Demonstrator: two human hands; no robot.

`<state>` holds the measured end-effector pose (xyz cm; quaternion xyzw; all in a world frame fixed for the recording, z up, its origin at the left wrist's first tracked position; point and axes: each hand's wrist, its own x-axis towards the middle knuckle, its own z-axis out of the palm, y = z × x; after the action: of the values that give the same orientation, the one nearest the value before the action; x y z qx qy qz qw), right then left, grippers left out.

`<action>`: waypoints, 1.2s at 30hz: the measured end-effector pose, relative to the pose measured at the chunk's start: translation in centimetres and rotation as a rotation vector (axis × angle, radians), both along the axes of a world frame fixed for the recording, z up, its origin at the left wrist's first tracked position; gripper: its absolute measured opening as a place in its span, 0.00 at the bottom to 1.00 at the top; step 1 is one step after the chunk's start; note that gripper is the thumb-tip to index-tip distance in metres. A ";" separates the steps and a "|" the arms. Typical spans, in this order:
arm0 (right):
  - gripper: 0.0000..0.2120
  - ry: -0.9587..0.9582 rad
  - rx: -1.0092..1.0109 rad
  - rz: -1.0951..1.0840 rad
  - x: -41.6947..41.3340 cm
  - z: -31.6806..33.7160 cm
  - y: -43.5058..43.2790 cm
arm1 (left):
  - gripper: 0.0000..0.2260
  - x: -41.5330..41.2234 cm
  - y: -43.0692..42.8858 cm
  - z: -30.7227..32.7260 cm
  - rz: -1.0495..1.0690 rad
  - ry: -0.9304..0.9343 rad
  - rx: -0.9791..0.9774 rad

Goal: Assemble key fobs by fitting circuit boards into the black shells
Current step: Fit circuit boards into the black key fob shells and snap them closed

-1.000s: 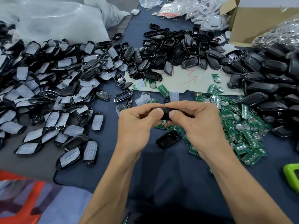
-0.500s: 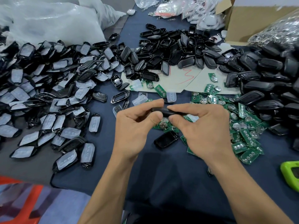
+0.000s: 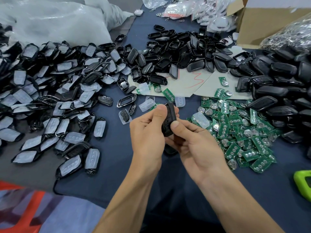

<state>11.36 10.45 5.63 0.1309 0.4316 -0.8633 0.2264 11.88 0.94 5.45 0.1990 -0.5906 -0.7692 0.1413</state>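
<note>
Both hands hold one black key fob (image 3: 168, 121) upright over the blue cloth at the centre. My left hand (image 3: 148, 132) grips its left side, thumb near the top. My right hand (image 3: 193, 145) pinches it from the right, thumb on its lower face. A pile of green circuit boards (image 3: 239, 128) lies just right of the hands. Empty black shells (image 3: 168, 58) are heaped behind. Another black shell (image 3: 170, 151) lies on the cloth, mostly hidden under the hands.
Shells with white rubber pads (image 3: 50, 98) cover the left side. Closed black fobs (image 3: 279, 84) are piled at the right. A cardboard box (image 3: 262, 26) stands at the back right, plastic bags (image 3: 55, 19) at the back left, a green object (image 3: 303, 184) at the right edge.
The fob was held level between both hands' fingertips; it now stands on end and sits lower, nearer to me. Both hands have shifted their grip on it.
</note>
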 end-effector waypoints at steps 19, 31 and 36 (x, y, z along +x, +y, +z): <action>0.06 -0.069 0.027 -0.041 0.2 -0.1 -0.7 | 0.17 0.0 0.5 -0.4 -0.072 -0.069 0.034; 0.06 -0.350 0.098 -0.072 -2.2 -0.9 2.9 | 0.24 -0.9 -0.1 -2.0 -0.124 -0.102 0.141; 0.18 -0.106 -0.096 -0.326 -7.9 1.1 11.2 | 0.16 -0.9 -1.4 -3.1 -0.069 -0.156 0.103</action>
<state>3.51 21.63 6.72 0.2337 0.3501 -0.9002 0.1118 10.98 -0.49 2.33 0.2449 -0.5658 -0.7852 0.0578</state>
